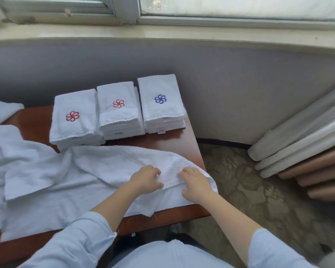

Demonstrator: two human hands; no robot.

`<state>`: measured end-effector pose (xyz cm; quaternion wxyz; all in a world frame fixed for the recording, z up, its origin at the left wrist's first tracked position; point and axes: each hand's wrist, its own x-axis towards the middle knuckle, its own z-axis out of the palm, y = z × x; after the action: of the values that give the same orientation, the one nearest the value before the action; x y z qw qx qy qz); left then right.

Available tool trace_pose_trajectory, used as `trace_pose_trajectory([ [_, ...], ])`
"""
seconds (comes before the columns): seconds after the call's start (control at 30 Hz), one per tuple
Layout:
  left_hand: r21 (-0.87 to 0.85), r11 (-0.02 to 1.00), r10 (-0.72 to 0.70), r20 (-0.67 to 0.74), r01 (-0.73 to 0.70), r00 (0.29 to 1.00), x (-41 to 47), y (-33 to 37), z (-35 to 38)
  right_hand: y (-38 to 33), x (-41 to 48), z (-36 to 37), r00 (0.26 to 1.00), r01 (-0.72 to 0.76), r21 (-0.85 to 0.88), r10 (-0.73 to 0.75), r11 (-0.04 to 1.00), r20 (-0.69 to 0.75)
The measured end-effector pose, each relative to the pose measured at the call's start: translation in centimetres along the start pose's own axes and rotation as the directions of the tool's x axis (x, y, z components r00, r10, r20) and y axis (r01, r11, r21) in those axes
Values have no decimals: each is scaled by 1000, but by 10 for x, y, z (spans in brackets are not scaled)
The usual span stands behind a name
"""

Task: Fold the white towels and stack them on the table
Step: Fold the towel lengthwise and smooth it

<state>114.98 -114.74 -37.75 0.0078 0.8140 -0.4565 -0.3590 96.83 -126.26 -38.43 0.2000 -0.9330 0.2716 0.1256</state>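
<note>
Head view: the loose white towel (108,171) lies across the worktop's (174,140) near side. At its right end the left hand (146,179) and right hand (196,184) sit side by side, each grip curled, pinching the towel's fold. Three folded stacks (118,111) stand farther back.

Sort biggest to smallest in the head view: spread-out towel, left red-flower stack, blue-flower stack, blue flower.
1. spread-out towel
2. left red-flower stack and blue-flower stack, too alike to rank
3. blue flower
</note>
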Motion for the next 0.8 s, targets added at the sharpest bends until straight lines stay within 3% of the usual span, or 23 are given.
trace_pose_trajectory([
  [0.1, 60, 998, 19, 80, -24, 997, -3, 4, 3, 1, -6, 5, 1000, 17, -53, -18, 998, -17],
  [0.37, -20, 997, 77, 268, -74, 960, -13, 24, 8, 9, -35, 14, 999, -53, -136, 53, 989, 0],
  [0.47, -73, 994, 98, 278, -81, 955, -15, 21, 2, 1, -35, 14, 989, 112, -88, -120, 990, -89],
  [0.6, -209, 977, 82, 187, -41, 979, -19, 13, -7, -17, -35, 19, 907, 417, -66, -419, 907, -30],
  [0.8, -277, 961, 43, 156, 2, 987, -23, 8, -10, -27, -20, 24, 902, 428, -178, -432, 886, 17],
])
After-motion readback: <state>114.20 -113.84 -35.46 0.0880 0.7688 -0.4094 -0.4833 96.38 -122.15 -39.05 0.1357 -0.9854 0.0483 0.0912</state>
